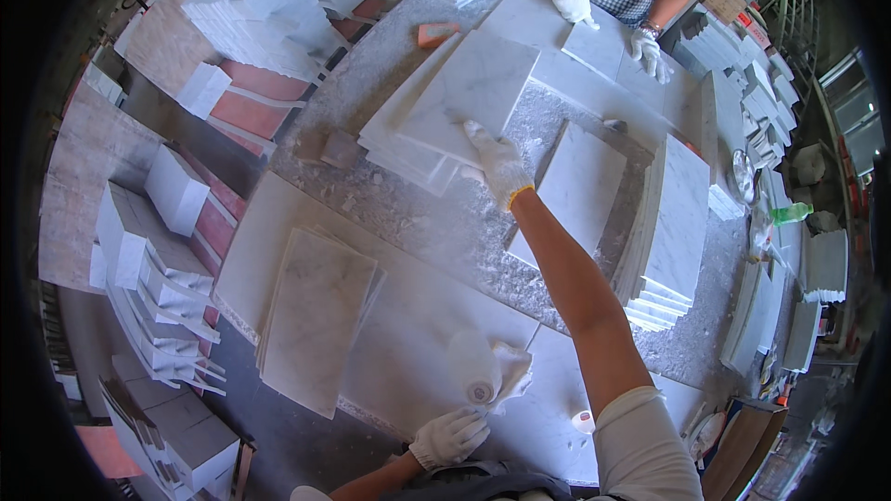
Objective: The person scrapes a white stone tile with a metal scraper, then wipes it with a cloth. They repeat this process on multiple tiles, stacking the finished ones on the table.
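My right hand, in a white knitted glove with a yellow cuff, stretches out to a stack of white marble tiles. Its fingers lie over the near edge of the top tile, with the thumb by the edge below. Close to my body, my left hand, also gloved, has its fingers drawn together; anything inside them is hidden. Just beyond its fingertips are a whitish rounded container and a crumpled white cloth, both on a large marble slab.
Thin tiles lie stacked at left; a single tile and a taller stack are right. Across the dusty table, a co-worker's gloved hands rest near another tile. A reddish block sits behind the tiles.
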